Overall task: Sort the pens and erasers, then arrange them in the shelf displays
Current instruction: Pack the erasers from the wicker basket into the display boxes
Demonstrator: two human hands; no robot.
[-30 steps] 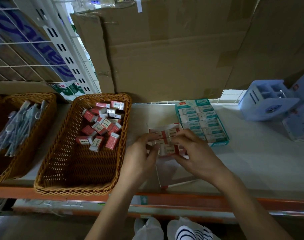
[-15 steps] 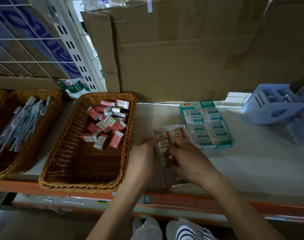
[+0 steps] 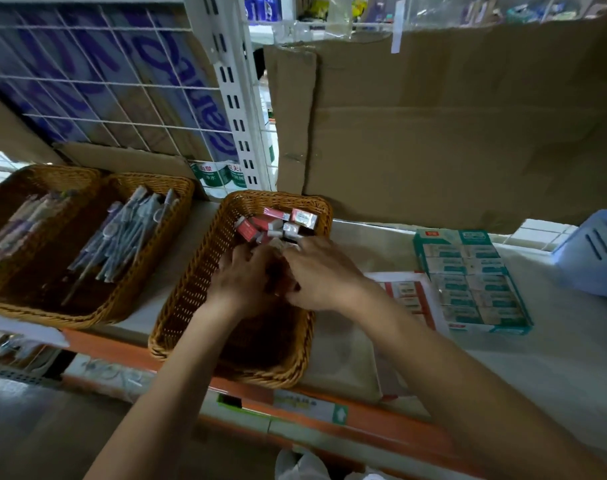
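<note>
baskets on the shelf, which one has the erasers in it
The rightmost basket, where the left hand and right hand reach: red erasers lie at its far end. The middle basket and leftmost basket hold pens.

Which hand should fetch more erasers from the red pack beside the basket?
Probably right: the right hand sits nearer the red pack, right of the basket; the left hand would cross over it.

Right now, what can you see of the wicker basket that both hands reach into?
The wicker basket is rectangular, woven of brown cane-like strands, with a thick rim. It stands upright on the white shelf, near its front edge, apart from the pen basket to its left. Small red-and-white eraser boxes lie piled at its far end; the near half shows only dark floor. The left hand and right hand reach inside; what they hold is hidden.
</note>
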